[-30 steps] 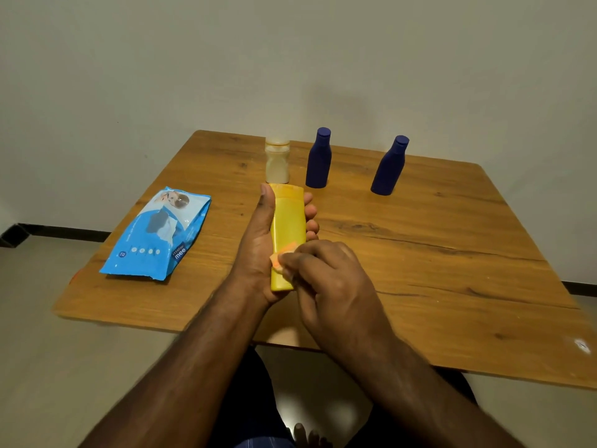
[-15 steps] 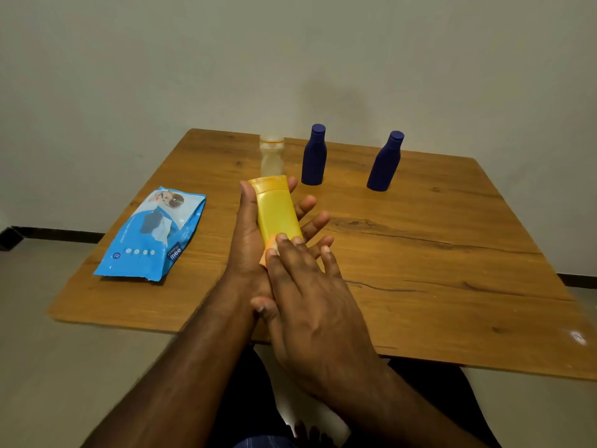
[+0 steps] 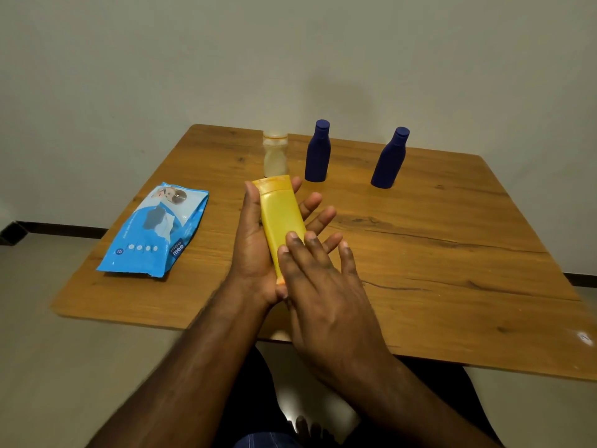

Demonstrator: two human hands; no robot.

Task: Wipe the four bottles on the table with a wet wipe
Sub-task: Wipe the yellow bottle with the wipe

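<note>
In the head view, a yellow bottle [image 3: 281,218] is cradled at frame centre in the left hand [image 3: 255,247], its fingers [image 3: 318,218] spread straight beneath. The right hand [image 3: 319,286] is laid flat on it, fingers [image 3: 295,245] straight. A pale bottle [image 3: 274,156] and two blue bottles [image 3: 317,153] [image 3: 389,160] stand behind on the worktop [image 3: 436,253]; a wipes pack [image 3: 155,234] lies at left.

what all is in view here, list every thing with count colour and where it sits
yellow plastic bottle: 1, yellow, lying in the left palm, above the table's near edge
dark blue plastic bottles: 2, blue, upright at the table's far side
clear plastic bottle: 1, pale, upright left of the blue pair
blue wet wipe pack: 1, blue, flat on the table's left part
wooden table: 1, brown
left hand: 1, cradles the yellow bottle
right hand: 1, fingers flat on the yellow bottle
</note>
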